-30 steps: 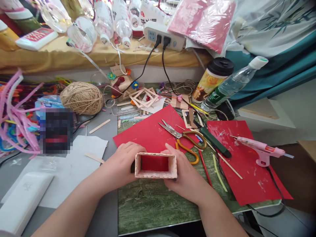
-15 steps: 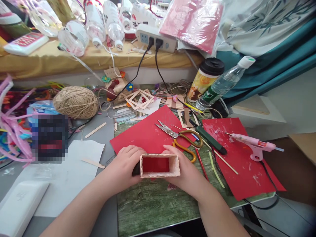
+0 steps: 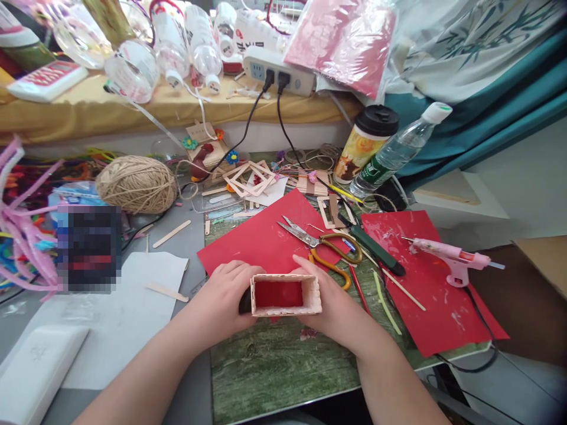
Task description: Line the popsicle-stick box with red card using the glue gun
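Observation:
Between my two hands is a small rectangular box (image 3: 312,302) of pale wooden craft sticks, its open top facing me and red showing inside. My left hand (image 3: 230,292) is closed round the box's left end, with something dark partly visible under its fingers. Around the right end wraps my right hand (image 3: 330,301), its thumb side near the upper edge. Beneath and beyond the box lies a sheet of red paper (image 3: 266,233). Scissors (image 3: 316,241) with orange-brown handles rest on that sheet, just beyond my right hand.
A pink glue gun (image 3: 456,260) lies on another red sheet (image 3: 460,327) at right. Behind stand a patterned cup (image 3: 361,150) and a water bottle (image 3: 396,153). A twine ball (image 3: 136,184), craft sticks (image 3: 172,234) and a white case (image 3: 42,372) are at left.
The box and both hands stay in nearly the same place. The view has shifted very slightly, moving the items on the right a little leftward.

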`<state>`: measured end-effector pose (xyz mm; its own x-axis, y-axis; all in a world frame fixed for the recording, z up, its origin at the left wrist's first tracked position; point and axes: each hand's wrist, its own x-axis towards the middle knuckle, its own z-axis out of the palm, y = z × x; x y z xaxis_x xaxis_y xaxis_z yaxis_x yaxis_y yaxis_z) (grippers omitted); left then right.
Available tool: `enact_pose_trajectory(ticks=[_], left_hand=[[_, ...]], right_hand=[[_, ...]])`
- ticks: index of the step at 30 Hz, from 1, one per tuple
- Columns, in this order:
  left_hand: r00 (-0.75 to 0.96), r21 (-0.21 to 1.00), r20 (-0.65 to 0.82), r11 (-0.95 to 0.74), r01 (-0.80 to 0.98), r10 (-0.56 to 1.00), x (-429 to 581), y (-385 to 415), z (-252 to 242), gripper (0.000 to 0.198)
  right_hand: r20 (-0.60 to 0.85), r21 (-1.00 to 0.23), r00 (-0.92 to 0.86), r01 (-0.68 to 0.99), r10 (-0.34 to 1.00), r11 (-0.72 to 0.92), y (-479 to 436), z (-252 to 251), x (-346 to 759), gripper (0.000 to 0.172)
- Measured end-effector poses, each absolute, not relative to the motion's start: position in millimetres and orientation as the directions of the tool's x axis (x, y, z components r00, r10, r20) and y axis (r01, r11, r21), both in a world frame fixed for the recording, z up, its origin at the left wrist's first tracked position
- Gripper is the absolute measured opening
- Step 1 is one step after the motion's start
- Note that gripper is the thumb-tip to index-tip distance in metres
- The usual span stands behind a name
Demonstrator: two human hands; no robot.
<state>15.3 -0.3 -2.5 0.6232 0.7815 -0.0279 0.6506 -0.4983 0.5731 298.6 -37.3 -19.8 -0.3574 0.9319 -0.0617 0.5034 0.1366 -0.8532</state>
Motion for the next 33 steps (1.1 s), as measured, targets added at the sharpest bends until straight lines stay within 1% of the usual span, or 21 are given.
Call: enact_pose_trajectory(ticks=[3,5,6,9,11,14,15,16,17,19,20,21,22,23,26,33], left_hand=[[0.628,0.583,-0.044,-0.491,0.648,0.777,16,1,0,0.035],[0.633,0.583,-0.03,-0.501,0.639,0.773,15,1,0,0.036],[0.635,0.585,-0.023,-0.504,0.635,0.772,14,1,0,0.042],[0.631,0.613,-0.005,-0.496,0.615,0.776,10,-1,0,0.072],[0.632,0.647,0.016,-0.49,0.584,0.775,7,-3,2,0.088],[0.651,0.675,0.119,-0.542,0.5,0.749,4,-6,6,0.096],[0.656,0.67,0.173,-0.576,0.468,0.734,3,-7,7,0.095],[0.661,0.658,0.229,-0.614,0.436,0.715,3,-7,8,0.093],[0.667,0.642,0.274,-0.648,0.409,0.693,3,-7,9,0.09],[0.687,0.617,0.309,-0.688,0.382,0.658,2,-7,9,0.085],[0.701,0.612,0.295,-0.692,0.383,0.649,2,-6,9,0.083],[0.715,0.611,0.269,-0.688,0.392,0.646,2,-6,8,0.081],[0.724,0.613,0.239,-0.679,0.404,0.647,2,-5,6,0.078],[0.73,0.617,0.211,-0.668,0.416,0.65,3,-5,5,0.076],[0.738,0.634,0.168,-0.645,0.426,0.653,3,-3,4,0.072],[0.735,0.663,0.176,-0.63,0.404,0.655,3,-1,10,0.072]], right_hand=[[-0.062,-0.855,-0.348,0.503,0.935,0.131,-38,-23,299,0.097],[-0.066,-0.854,-0.346,0.505,0.936,0.127,-37,-25,299,0.094],[-0.067,-0.854,-0.347,0.505,0.936,0.126,-37,-25,300,0.093],[-0.069,-0.858,-0.346,0.5,0.936,0.121,-36,-25,300,0.092],[-0.083,-0.861,-0.35,0.496,0.933,0.11,-36,-21,301,0.096],[-0.091,-0.866,-0.349,0.49,0.933,0.099,-38,-13,303,0.115],[-0.048,-0.869,-0.343,0.477,0.938,0.13,-39,-10,304,0.12],[0.031,-0.873,-0.34,0.449,0.94,0.191,-40,-7,304,0.121],[0.13,-0.868,-0.337,0.417,0.932,0.272,-40,-5,305,0.116],[0.308,-0.827,-0.339,0.367,0.889,0.426,-41,-3,304,0.095],[0.353,-0.804,-0.354,0.359,0.866,0.474,-41,-3,303,0.081],[0.367,-0.785,-0.376,0.366,0.851,0.5,-40,-4,302,0.07],[0.359,-0.772,-0.399,0.381,0.844,0.509,-40,-5,301,0.061],[0.347,-0.767,-0.416,0.39,0.841,0.51,-40,-7,299,0.056],[0.332,-0.779,-0.417,0.384,0.846,0.495,-39,-12,296,0.053],[0.347,-0.788,-0.384,0.374,0.856,0.488,-40,-14,294,0.054]])
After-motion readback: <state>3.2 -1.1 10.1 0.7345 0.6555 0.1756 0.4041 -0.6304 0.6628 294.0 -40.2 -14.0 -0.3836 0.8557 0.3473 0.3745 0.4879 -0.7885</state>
